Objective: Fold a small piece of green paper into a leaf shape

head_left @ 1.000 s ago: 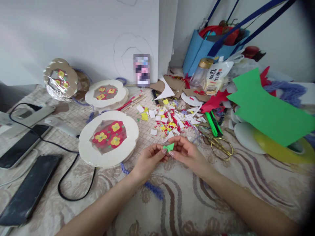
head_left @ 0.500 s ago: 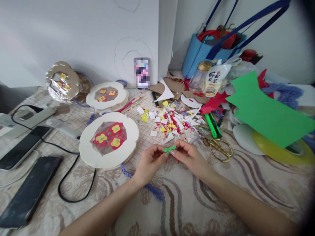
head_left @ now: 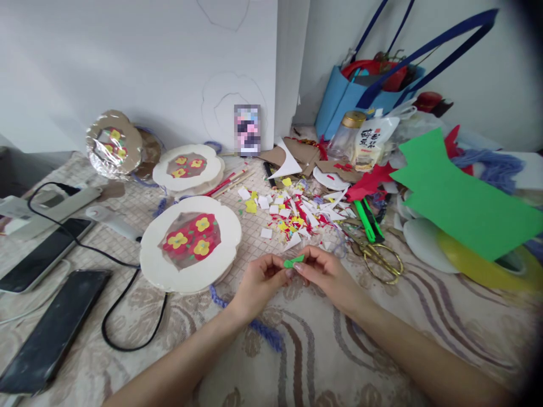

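Observation:
A small piece of green paper [head_left: 292,262] is pinched between my two hands just above the tablecloth. My left hand [head_left: 263,282] grips its left end between thumb and fingertips. On the other end, the thumb and fingers of my right hand [head_left: 324,276] close from the right. Beyond my fingers lies a heap of paper scraps [head_left: 292,212] in white, yellow and red. To the left rests a white scalloped disc [head_left: 229,232] with red and yellow flowers in its middle. Gold-handled scissors [head_left: 384,263] lie right of my right hand.
A green paper sheet [head_left: 462,198] lies over a yellow tape roll [head_left: 449,254] at right. A green utility knife [head_left: 368,220] sits behind the scissors. Phones [head_left: 55,328] and a black cable [head_left: 104,328] occupy the left. A blue bag [head_left: 326,107] stands at the back.
Both hands keep their pinch on the green paper, which looks slightly turned between the fingertips. The whole view has shifted a little.

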`<state>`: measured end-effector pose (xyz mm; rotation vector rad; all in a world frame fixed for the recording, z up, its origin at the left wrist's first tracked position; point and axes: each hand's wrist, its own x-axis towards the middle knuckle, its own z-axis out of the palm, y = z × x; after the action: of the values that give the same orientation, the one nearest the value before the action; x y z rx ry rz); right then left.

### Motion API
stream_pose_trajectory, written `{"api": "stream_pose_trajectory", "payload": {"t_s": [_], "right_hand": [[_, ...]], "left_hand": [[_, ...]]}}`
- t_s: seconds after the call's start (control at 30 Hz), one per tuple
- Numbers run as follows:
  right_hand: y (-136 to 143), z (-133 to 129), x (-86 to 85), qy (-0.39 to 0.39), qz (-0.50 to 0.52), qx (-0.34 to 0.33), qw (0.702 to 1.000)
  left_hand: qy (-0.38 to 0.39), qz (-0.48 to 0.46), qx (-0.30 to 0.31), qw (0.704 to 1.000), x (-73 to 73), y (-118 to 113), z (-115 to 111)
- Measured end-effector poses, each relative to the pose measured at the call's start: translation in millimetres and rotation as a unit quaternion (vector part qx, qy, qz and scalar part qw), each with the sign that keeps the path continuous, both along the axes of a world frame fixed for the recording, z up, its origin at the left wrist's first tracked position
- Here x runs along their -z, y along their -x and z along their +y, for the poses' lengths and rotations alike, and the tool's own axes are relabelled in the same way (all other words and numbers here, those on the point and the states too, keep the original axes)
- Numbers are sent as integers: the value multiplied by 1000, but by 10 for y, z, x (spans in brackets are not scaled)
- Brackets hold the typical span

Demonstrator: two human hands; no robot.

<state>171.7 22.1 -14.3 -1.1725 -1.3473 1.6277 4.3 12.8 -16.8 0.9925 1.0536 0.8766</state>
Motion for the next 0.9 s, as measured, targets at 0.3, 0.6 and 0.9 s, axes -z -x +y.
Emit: {"api": "stream_pose_trajectory", "payload": {"t_s": [0.3,0.6,0.9], "right_hand": [[3,-18,-38,-5,-31,-11,999],[2,-21,-26,-8,-27,-4,1000],[19,4,-12,-4,18,-32,999]], "left_hand": [[6,-2,-2,1000,-23,-1,-10],[17,-16,2,1000,-39,-14,-2],[56,-63,-28,996,-7,3,15]]}}
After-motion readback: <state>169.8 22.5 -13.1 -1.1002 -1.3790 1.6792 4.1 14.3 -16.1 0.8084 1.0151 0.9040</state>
